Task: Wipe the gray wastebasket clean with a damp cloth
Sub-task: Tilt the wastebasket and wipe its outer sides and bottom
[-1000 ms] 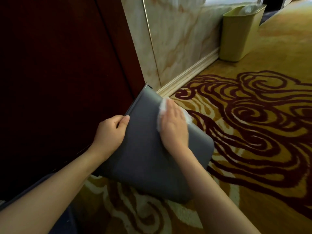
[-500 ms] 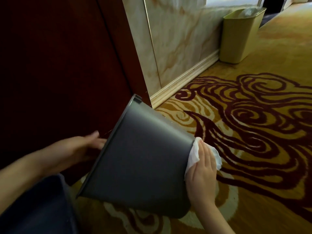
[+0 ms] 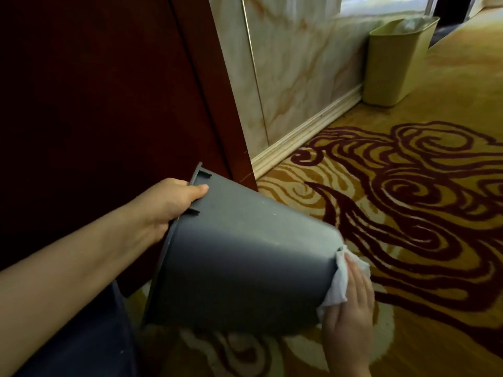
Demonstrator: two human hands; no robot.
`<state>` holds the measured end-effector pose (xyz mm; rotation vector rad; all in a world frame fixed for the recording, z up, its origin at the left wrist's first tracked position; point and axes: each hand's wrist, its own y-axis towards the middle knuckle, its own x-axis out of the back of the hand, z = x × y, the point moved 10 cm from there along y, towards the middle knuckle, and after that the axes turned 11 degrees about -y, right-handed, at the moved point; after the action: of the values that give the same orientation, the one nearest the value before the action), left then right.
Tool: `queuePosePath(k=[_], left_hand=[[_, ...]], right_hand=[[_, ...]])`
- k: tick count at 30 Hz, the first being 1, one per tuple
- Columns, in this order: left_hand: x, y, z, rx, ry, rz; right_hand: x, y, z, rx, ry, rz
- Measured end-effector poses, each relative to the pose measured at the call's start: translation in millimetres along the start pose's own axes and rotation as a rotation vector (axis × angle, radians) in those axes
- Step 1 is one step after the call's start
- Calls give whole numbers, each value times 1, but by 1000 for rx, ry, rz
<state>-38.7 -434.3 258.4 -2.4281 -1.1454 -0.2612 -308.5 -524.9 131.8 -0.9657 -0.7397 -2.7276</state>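
The gray wastebasket (image 3: 239, 257) is tipped on its side above the carpet, its open rim toward the left and its base toward the right. My left hand (image 3: 168, 205) grips the rim at the upper left, thumb on the outer wall. My right hand (image 3: 351, 308) presses a white damp cloth (image 3: 340, 281) flat against the base end at the lower right. The inside of the wastebasket is hidden.
A dark red wooden door (image 3: 109, 104) stands right behind the wastebasket. A marble wall with a pale baseboard (image 3: 304, 131) runs back to a yellow-green bin (image 3: 394, 61). The patterned gold and maroon carpet (image 3: 408, 200) spreads to the right. Dark clothing (image 3: 89, 341) fills the lower left.
My right hand slid the cloth from the wastebasket's side wall down to its base end. My left hand let go of the rim, then took hold of it again as the wastebasket turned.
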Motion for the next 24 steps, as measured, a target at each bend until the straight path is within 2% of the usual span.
queuePosePath(k=[4, 5, 6, 9, 12, 14, 16, 18, 19, 21, 24], left_hand=[[2, -8, 1, -146, -71, 4], [-1, -9, 5, -168, -83, 20], [-4, -11, 9, -185, -93, 31], [-12, -9, 20, -231, -119, 38], [-6, -4, 25, -235, -137, 15], [-1, -2, 26, -237, -99, 2], [2, 0, 23, -277, 32, -37], [3, 1, 20, -287, 148, -76], [1, 1, 20, -289, 94, -38], [3, 4, 22, -287, -25, -12], [4, 11, 26, -250, -84, -19]], right_hand=[[-3, 26, -59, -449, 177, 25], [1, 28, -68, -540, 240, -25], [11, 32, -61, -548, 275, -69], [20, 42, -6, -349, 480, -81], [11, 49, 71, -40, 287, -35], [2, 58, 134, 178, 289, -11], [-15, 57, 195, 425, 159, -1], [-56, 56, 216, 491, 52, 207], [-70, 56, 217, 518, -29, 248], [-79, 57, 201, 517, -145, 220], [-71, 67, 162, 385, -104, 190]])
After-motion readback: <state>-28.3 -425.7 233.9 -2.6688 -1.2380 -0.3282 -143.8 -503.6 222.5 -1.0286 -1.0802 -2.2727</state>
